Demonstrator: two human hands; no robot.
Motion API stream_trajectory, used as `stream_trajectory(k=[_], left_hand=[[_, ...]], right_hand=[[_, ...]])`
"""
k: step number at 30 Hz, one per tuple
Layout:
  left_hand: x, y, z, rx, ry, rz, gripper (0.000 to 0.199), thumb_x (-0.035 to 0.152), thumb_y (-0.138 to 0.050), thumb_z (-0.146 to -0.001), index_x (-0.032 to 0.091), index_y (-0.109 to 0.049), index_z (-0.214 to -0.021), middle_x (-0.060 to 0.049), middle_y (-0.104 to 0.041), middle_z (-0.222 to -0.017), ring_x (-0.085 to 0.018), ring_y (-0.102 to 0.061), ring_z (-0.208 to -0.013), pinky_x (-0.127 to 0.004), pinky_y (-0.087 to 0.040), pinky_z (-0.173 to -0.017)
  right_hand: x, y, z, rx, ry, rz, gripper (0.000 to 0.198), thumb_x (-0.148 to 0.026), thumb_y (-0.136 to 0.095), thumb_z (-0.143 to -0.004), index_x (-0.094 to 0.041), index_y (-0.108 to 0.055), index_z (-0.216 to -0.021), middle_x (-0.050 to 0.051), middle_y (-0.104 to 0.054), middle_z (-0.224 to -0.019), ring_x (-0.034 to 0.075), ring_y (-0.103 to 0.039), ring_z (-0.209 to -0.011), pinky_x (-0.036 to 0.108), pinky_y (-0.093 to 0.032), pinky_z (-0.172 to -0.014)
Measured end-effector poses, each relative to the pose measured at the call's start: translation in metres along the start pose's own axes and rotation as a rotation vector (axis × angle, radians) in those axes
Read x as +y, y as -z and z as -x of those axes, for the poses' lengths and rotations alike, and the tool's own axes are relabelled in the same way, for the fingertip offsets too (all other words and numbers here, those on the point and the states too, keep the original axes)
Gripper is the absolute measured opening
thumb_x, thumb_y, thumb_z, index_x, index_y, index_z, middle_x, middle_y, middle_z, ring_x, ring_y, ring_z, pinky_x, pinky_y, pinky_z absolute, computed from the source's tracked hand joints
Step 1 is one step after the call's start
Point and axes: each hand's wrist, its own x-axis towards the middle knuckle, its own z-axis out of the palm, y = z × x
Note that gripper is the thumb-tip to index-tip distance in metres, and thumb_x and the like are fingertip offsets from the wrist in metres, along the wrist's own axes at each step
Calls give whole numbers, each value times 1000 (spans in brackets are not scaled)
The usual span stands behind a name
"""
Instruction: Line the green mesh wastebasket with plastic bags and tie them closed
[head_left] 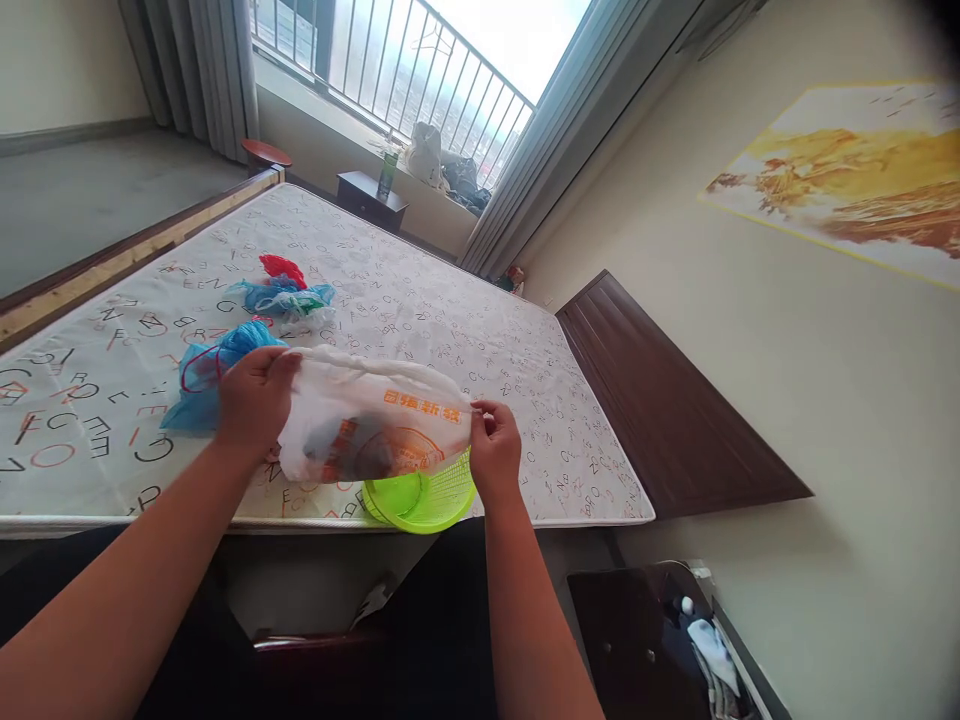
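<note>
A white plastic bag (pixel 420 400) with orange print is stretched sideways between my two hands above the mattress. My left hand (pixel 257 398) pinches its left end, and my right hand (pixel 495 448) grips the right end between thumb and fingers. Something dark shows through or on the bag's lower middle; I cannot make out what it is. Partly hidden behind the bag is a lime-green plastic basket (pixel 424 512) at the mattress's near edge. Just beyond my left hand lies a blue plastic bag (pixel 196 392) with a thin dark-red strap or string.
Farther back on the letter-print mattress (pixel 450 310) lie a red bag (pixel 282 268) and crumpled blue bags (pixel 277 297). A brown headboard (pixel 667 400) stands at the right. Beyond the bed are a nightstand (pixel 369 200) and a red stool (pixel 266 154).
</note>
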Motion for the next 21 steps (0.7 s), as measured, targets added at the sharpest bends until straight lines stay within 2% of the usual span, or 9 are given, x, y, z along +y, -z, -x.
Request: stream_trajectory(k=[2, 4, 8, 10, 12, 14, 17, 19, 21], left_hand=[[-5, 2, -7, 108, 146, 50, 27, 36, -66, -90, 11, -75, -94, 2, -62, -70, -12, -49, -64, -25, -40, -60], [-4, 1, -10, 161, 207, 125, 26, 35, -66, -90, 10, -73, -92, 3, -58, -68, -11, -45, -62, -24, -37, -57], [8, -2, -9, 200, 219, 192, 23, 32, -62, -93, 11, -70, -88, 3, -55, -67, -11, -44, -63, -24, -36, -58], [14, -2, -4, 152, 152, 180, 22, 32, -64, -92, 11, -70, -88, 2, -58, -70, -11, -47, -66, -24, -38, -59], [19, -2, 0, 90, 84, 194, 23, 34, -66, -91, 12, -71, -89, 2, -60, -71, -12, -49, -68, -24, -39, -61], [22, -1, 4, 50, 39, 236, 25, 37, -68, -90, 12, -71, -89, 2, -60, -71, -12, -49, -67, -25, -40, -61], [21, 2, 6, 50, -1, 261, 25, 37, -70, -90, 13, -71, -87, 2, -60, -71, -12, -50, -67, -25, -40, -61], [15, 4, 1, 106, 19, 254, 23, 35, -70, -91, 13, -69, -87, 3, -60, -71, -12, -49, -68, -24, -40, -62], [5, 6, -7, 190, 93, 285, 22, 33, -68, -94, 13, -66, -87, 3, -58, -72, -11, -48, -68, -24, -40, -63]], right_hand=[[12, 1, 0, 5, -127, -55, 25, -40, -57, -95, -20, -68, -106, 0, -61, -76, 15, -52, -62, 27, -44, -58], [18, -1, 1, -6, -138, -58, 22, -38, -59, -92, -20, -67, -101, 1, -62, -81, 16, -56, -69, 28, -48, -62], [6, -6, 7, -30, 83, 68, 15, -28, -64, -84, -21, -61, -97, 7, -66, -109, 22, -63, -106, 39, -54, -95], [-9, -5, 8, -61, 226, 131, 28, -28, -66, -85, -22, -59, -111, 11, -64, -128, 26, -58, -126, 47, -47, -110], [-26, -5, 6, -112, 317, 203, 47, -32, -68, -89, -23, -55, -133, 14, -58, -144, 29, -52, -138, 52, -41, -117], [-37, -5, 2, -178, 337, 267, 54, -34, -67, -93, -25, -52, -144, 14, -61, -143, 30, -55, -135, 52, -43, -113], [-39, -7, -6, -223, 310, 241, 31, -33, -60, -98, -25, -66, -128, 10, -73, -119, 26, -66, -112, 44, -51, -99], [-34, -6, -10, -119, 257, 177, 21, -34, -56, -100, -23, -71, -110, 7, -75, -104, 23, -68, -99, 38, -52, -90], [-26, -2, -14, 46, 138, 117, 24, -41, -55, -100, -22, -69, -97, 4, -71, -89, 20, -65, -85, 34, -51, -79]])
